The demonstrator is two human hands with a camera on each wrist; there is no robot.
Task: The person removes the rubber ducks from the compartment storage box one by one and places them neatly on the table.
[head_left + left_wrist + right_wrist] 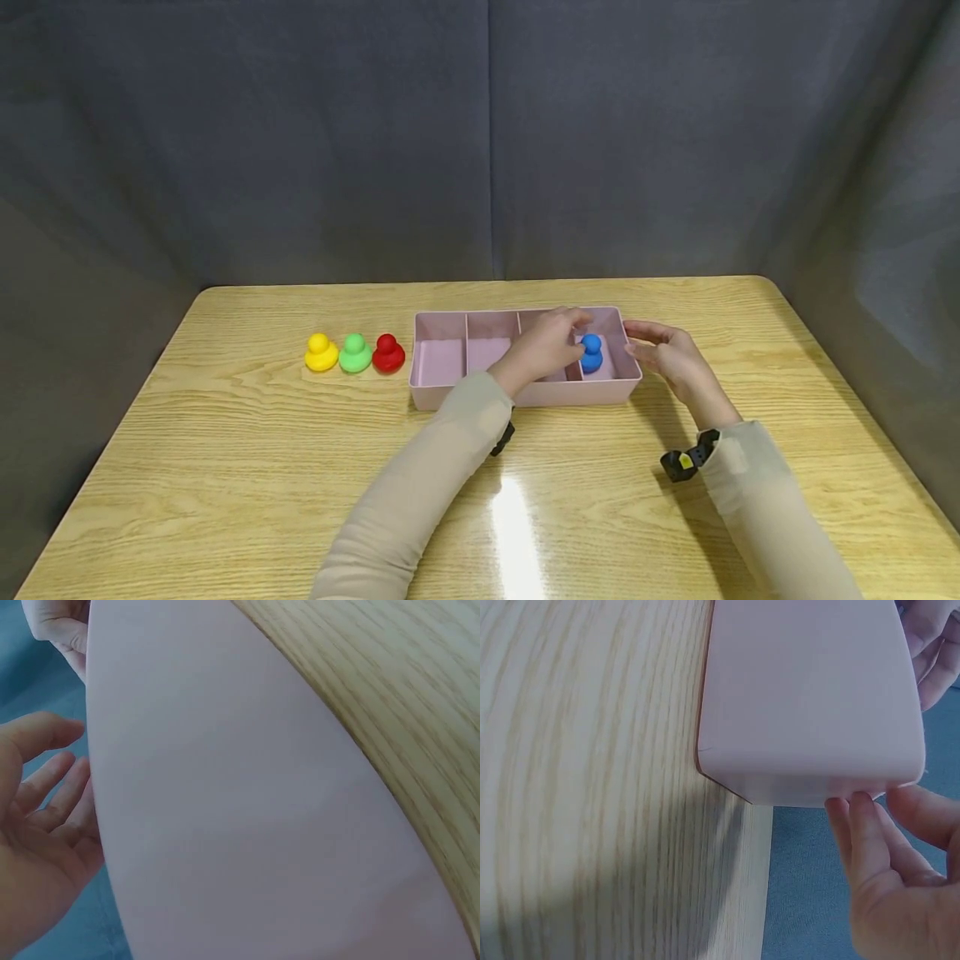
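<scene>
Smooth blue round-headed toy (592, 354) in rightmost compartment of pink plastic box (577, 394). Left hand (538, 346) released beside toy; right hand (678, 362) relaxed, fingertips touching box end. Stray thumb brush could topple toy.

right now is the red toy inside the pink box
No, the red toy sits on the wooden table, beside the pink box rather than in any compartment.

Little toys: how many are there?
4. A yellow toy, green toy and red toy sit in a row left of the pink box; the blue toy is in its rightmost compartment. The left hand covers part of the box, so more may be hidden.
</scene>
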